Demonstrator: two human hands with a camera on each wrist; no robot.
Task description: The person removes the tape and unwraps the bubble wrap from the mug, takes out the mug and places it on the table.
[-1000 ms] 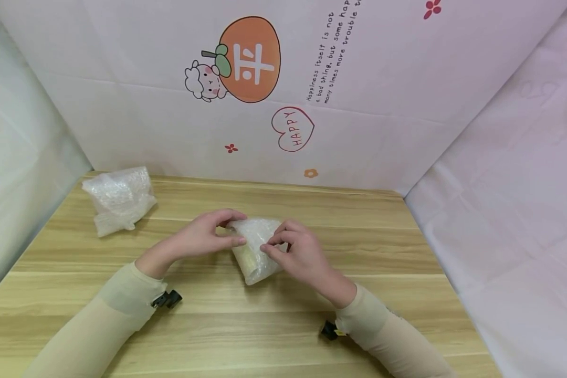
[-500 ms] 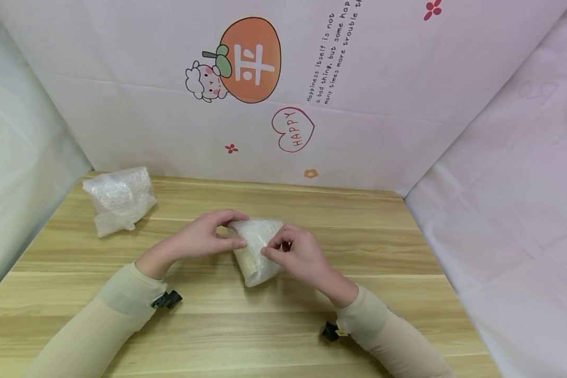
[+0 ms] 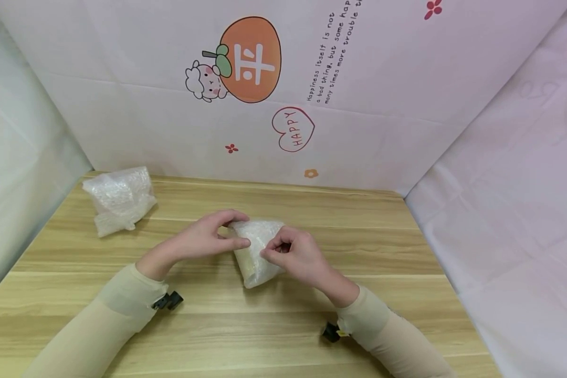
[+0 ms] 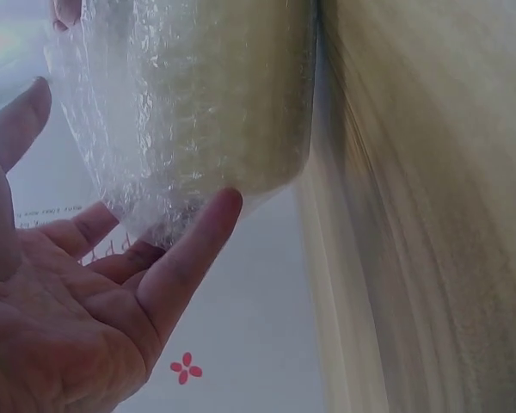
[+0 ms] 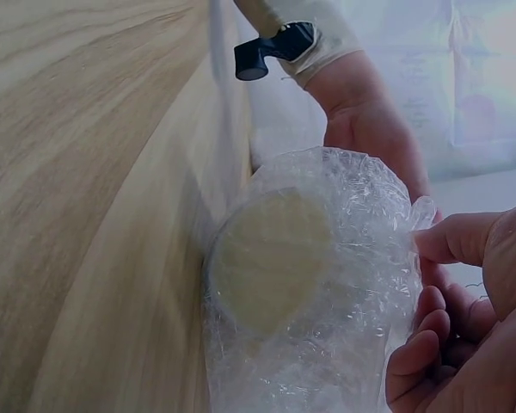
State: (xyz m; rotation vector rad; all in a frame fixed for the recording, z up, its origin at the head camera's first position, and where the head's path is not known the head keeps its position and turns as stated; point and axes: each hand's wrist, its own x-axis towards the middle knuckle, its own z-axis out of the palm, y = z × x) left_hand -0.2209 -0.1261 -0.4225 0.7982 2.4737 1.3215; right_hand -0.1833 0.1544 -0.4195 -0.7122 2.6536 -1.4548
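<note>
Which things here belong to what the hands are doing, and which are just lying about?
Part of the job:
bubble-wrapped bundle
pale item inside
left hand
right hand, pinching the bundle

Apparently just lying about:
crumpled bubble wrap, far left

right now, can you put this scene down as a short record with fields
main item: clear bubble-wrap bundle, on the wood-grain table
contents: pale yellow, round-ended object; identity unclear
left grip: touching the bundle's far end
right grip: pinching the bundle's plastic
second item: crumpled whitish bubble-wrap packet, table's far left corner, untouched
backdrop: white printed sheet with a red heart outline reading HAPPY
</note>
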